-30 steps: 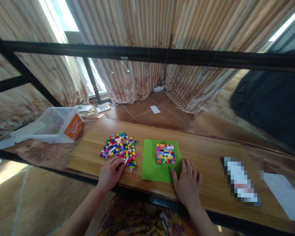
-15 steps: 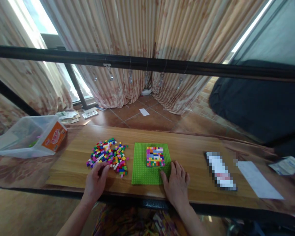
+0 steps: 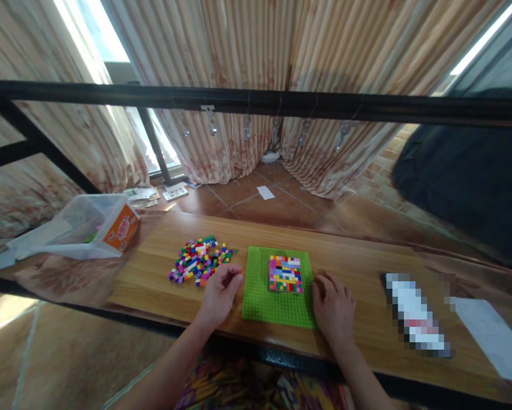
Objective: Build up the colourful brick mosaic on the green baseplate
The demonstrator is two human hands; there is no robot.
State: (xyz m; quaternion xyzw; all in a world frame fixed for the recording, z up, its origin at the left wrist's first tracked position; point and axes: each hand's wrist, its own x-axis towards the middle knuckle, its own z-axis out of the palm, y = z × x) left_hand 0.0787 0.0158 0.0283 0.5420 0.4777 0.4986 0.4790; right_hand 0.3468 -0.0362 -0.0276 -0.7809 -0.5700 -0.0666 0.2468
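My left hand [image 3: 221,293] is over the wood tabletop, between a pile of small coloured bricks [image 3: 196,259] and a green baseplate [image 3: 256,304]. Its thumb and forefinger are pinched together; whatever they hold is too small or hidden to make out. On the baseplate sits a square block of multicoloured bricks [image 3: 285,274], built up in rows. My right hand [image 3: 336,304] rests at the plate's right edge, fingers loosely bent and apart, palm down, with nothing visible in it.
At the left stands a clear plastic bin [image 3: 89,219] with an orange label. To the right lie a pixelated phone-like object [image 3: 416,313] and a white sheet [image 3: 490,330]. A black metal bar [image 3: 256,101] runs across beyond the table.
My left hand has moved right, from the brick pile toward the baseplate. My right thumb has drawn back from the plate's surface to its edge. The whole view has shifted slightly.
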